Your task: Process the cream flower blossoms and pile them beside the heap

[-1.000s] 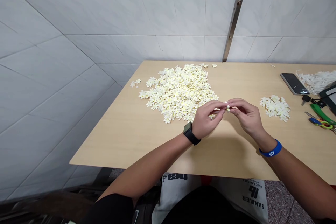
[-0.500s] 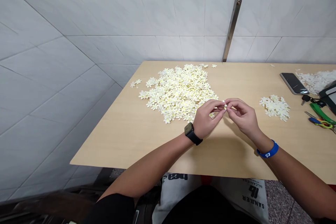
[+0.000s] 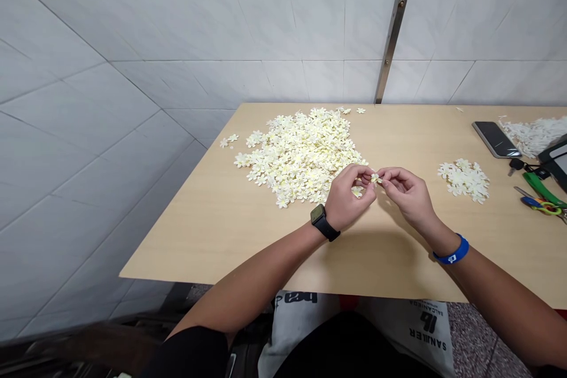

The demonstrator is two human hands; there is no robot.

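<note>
White flower (image 3: 375,178) held above a pale bench (image 3: 212,242) between a person's left hand (image 3: 346,198) and right hand (image 3: 410,194).

In the foreground, printed grey fabric (image 3: 427,331) shows below the bench's near edge. A blue wristband (image 3: 452,254) rings the right wrist, a black watch (image 3: 318,214) the left. The right hand pinches the flower between thumb and finger; the left, fingers curled, meets it from the other side, though whether it grips cannot be told. Scissors (image 3: 531,203) lie at far right, a small cluster of white flowers (image 3: 463,181) nearer the right hand. A large yellow-centered pile (image 3: 310,153) spreads beyond the left hand. Farther back at right sits a phone (image 3: 496,139); behind the bench, 1 metal bar (image 3: 390,47) stands against a tiled wall (image 3: 266,12).
</note>
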